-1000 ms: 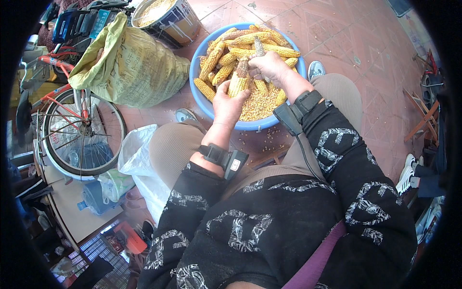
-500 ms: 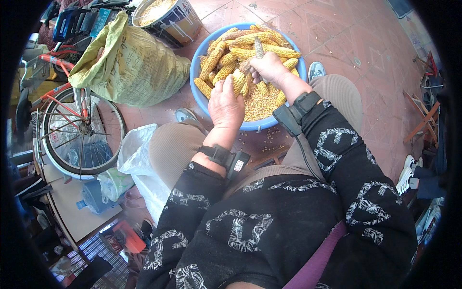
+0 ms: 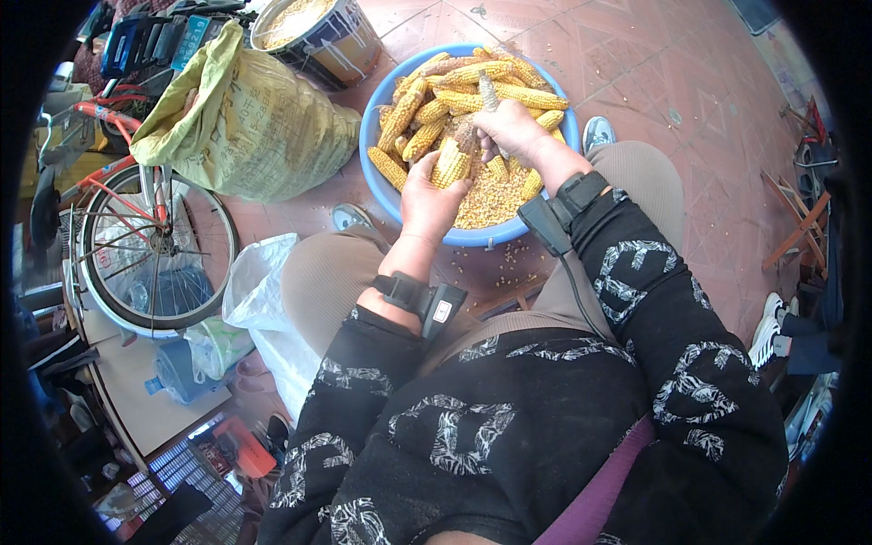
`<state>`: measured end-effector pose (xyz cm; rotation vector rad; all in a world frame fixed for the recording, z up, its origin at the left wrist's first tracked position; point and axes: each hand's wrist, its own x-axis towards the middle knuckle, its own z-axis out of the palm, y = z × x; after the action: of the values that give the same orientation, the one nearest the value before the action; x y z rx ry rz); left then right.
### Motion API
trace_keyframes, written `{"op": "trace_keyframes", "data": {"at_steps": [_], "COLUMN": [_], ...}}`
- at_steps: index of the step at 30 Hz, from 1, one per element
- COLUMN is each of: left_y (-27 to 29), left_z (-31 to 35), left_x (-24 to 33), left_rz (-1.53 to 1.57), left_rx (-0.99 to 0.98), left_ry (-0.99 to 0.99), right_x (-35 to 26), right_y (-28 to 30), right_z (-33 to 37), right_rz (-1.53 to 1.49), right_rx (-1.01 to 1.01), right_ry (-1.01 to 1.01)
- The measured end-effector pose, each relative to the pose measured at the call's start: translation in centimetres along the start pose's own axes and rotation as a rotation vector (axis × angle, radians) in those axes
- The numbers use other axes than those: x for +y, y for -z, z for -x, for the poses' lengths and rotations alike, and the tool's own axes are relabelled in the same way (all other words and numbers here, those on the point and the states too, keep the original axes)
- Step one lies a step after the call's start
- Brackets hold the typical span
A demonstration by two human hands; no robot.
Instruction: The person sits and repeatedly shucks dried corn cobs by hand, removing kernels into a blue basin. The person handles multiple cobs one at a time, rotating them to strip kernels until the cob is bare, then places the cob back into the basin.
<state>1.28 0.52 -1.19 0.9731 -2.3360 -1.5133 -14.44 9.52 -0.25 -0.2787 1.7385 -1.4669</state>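
Corn ear (image 3: 450, 167), partly stripped, is held over the blue basin (image 3: 454, 235) by the left hand (image 3: 431, 200), its thumb and fingers grasping the lower end; half a second ago that hand covered more of it, and the turned grip suggests a new face is being presented for shelling. The right hand (image 3: 512, 129) curls its fingers round a grey bare cob (image 3: 489, 94) near the ear's brownish upper end, above loose kernels (image 3: 490, 207), with a yellow sack (image 3: 272, 127) left of the basin.
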Motion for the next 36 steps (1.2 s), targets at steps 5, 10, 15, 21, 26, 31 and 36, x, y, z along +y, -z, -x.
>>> {"op": "trace_keyframes", "data": {"at_steps": [5, 10, 15, 21, 26, 31, 36], "left_y": [0.1, 0.3, 0.2, 0.1, -0.1, -0.3, -0.4], "left_z": [0.0, -0.1, -0.5, -0.4, -0.7, -0.4, 0.1], "left_x": [0.1, 0.2, 0.4, 1.7, 2.6, 2.7, 2.7], "left_rz": [0.236, 0.618, 0.857, 1.080, 1.190, 1.211, 1.169], "left_rx": [-0.046, -0.181, -0.251, -0.454, -0.587, -0.632, -0.614], "left_ry": [0.088, 0.243, 0.306, 0.356, 0.527, 0.590, 0.614], "right_x": [-0.4, -0.6, -0.5, -0.1, -0.6, -0.4, 0.6], "right_y": [0.0, 0.1, -0.1, -1.6, -2.2, -2.2, -2.2], "right_z": [0.1, 0.2, 0.2, 0.6, 1.3, 1.5, 0.1], "right_rz": [0.083, -0.029, -0.402, -0.700, -0.569, -0.464, -0.310], "right_rx": [0.054, 0.074, -0.013, -0.089, -0.064, -0.016, 0.123], "right_ry": [-0.062, -0.110, -0.168, -0.012, 0.104, 0.099, 0.077]}}
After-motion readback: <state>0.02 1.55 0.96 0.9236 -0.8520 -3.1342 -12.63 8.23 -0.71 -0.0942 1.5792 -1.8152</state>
